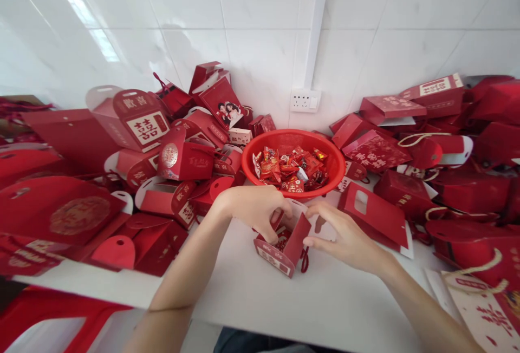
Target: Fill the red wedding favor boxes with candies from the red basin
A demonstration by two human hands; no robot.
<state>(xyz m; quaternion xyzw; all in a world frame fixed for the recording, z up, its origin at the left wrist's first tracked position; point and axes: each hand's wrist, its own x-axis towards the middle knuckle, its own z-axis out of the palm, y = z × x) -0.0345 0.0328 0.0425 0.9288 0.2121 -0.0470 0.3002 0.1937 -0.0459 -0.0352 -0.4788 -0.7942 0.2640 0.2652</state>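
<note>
A small red gift box (280,253) with a pale label stands on the white table, its top open and some red-wrapped sweets visible inside. My left hand (258,209) reaches over its left side with thumb and fingers bent around the rim, the fingertips partly hidden in the opening. On the other side, my right hand (343,234) has thumb and fingers spread apart at the box's right panel, fingertips by the raised back flap. A dark red cord (304,260) hangs at the box's right. Just behind sits a red plastic basket (248,166) of wrapped sweets (290,168).
Red gift boxes (187,152) are heaped on the left, and more boxes (377,150) on the right. A tiled wall with a socket (305,100) rises behind the white table (260,304). A red stool-like item (60,315) is at lower left.
</note>
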